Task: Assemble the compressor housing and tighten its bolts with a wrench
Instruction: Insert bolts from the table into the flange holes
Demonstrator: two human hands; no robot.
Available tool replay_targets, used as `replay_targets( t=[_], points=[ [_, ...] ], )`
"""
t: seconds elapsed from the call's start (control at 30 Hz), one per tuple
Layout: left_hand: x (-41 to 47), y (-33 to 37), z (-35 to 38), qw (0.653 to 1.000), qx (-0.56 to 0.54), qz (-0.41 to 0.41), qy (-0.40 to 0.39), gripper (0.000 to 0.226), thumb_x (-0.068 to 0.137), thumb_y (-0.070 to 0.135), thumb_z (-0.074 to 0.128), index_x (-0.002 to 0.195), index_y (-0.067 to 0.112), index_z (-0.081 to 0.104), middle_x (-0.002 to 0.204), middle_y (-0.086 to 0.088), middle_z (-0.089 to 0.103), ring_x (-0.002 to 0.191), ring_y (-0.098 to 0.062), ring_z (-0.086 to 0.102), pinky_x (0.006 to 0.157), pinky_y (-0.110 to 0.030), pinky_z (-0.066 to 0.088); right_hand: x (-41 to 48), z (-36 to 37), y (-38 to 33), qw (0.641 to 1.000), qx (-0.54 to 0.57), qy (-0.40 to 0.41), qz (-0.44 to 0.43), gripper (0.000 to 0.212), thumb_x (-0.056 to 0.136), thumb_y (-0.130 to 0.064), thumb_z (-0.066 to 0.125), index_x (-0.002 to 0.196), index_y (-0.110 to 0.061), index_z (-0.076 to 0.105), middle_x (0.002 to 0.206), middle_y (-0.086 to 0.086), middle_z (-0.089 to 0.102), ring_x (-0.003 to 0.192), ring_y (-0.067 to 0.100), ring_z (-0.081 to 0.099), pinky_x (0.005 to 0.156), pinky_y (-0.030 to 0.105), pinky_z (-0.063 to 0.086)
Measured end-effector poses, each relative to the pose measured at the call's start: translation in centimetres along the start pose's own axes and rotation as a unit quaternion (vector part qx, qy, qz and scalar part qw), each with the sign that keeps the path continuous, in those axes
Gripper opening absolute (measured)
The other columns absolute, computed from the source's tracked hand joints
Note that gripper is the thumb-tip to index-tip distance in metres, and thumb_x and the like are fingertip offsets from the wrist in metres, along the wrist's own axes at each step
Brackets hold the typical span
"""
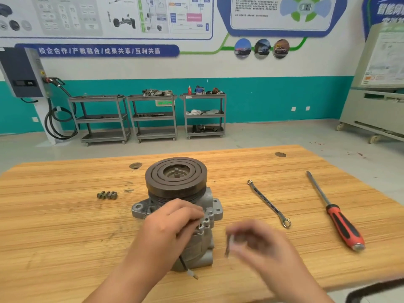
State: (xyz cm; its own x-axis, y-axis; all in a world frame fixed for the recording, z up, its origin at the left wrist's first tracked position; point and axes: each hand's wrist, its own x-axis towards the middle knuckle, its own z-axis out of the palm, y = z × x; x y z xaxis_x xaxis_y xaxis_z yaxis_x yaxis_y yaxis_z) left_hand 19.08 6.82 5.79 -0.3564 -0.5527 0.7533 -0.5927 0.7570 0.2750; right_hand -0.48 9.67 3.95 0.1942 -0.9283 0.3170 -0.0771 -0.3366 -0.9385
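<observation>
Wooden counter (65,226), compressor (177,182) standing at its centre, small cluster of bolts (107,195) at the compressor's 9 o'clock, wrench (268,203) at 3 o'clock, red-handled screwdriver (336,213) beyond it, dark round discs (135,165) at 11 and 1 o'clock

Compressor (175,184): upright mid-worktop. Grey cast housing, pierced mounting lugs left and right, dark ringed pulley on top with a shaft stub at centre.
Long bolt (189,268): thin, dark, slants out near-right from under the left hand (170,224), which grips it at the housing's near face.
Small greenish fasteners (107,195): tight row, left of compressor, apart.
Wrench (269,204): double-ring, flat, right of compressor, lying diagonally.
</observation>
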Motion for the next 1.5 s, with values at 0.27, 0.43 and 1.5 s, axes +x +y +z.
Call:
replay_targets(
  t=[0.27,0.43,1.5],
  points=[
    [-0.2,-0.3,0.2,1.0,0.014,-0.023,0.013,0.007,0.074,0.01,0.069,0.079,0.011,0.074,0.089,0.009,0.07,0.087,0.003,0.062,0.074,-0.01,0.05,6.0,0.4,1.5,0.989,-0.076,0.11,-0.067,0.029,0.074,-0.003,0.076,0.078,-0.031,0.066,0.084,-0.018,0.069,0.076,0.001,0.065,0.068,0.021,0.053],
    [-0.5,-0.5,0.5,1.0,0.022,0.001,0.015,0.008,0.074,0.006,0.068,0.078,0.008,0.074,0.089,0.006,0.07,0.086,0.003,0.062,0.073,-0.007,0.049,6.3,0.2,1.3,0.969,-0.208,0.071,-0.111,0.029,0.074,-0.008,0.077,0.077,-0.036,0.066,0.078,-0.017,0.066,0.077,-0.004,0.062,0.063,0.011,0.047],
    [-0.7,-0.3,1.4,0.998,0.067,-0.008,-0.008,0.022,0.084,0.024,0.052,0.078,0.012,0.07,0.088,0.008,0.069,0.078,-0.005,0.066,0.059,-0.025,0.054,6.5,-0.4,2.9,0.978,-0.185,0.02,-0.096,0.027,0.077,-0.018,0.075,0.073,-0.039,0.059,0.08,-0.019,0.058,0.08,0.003,0.054,0.065,0.013,0.039]
  ],
)
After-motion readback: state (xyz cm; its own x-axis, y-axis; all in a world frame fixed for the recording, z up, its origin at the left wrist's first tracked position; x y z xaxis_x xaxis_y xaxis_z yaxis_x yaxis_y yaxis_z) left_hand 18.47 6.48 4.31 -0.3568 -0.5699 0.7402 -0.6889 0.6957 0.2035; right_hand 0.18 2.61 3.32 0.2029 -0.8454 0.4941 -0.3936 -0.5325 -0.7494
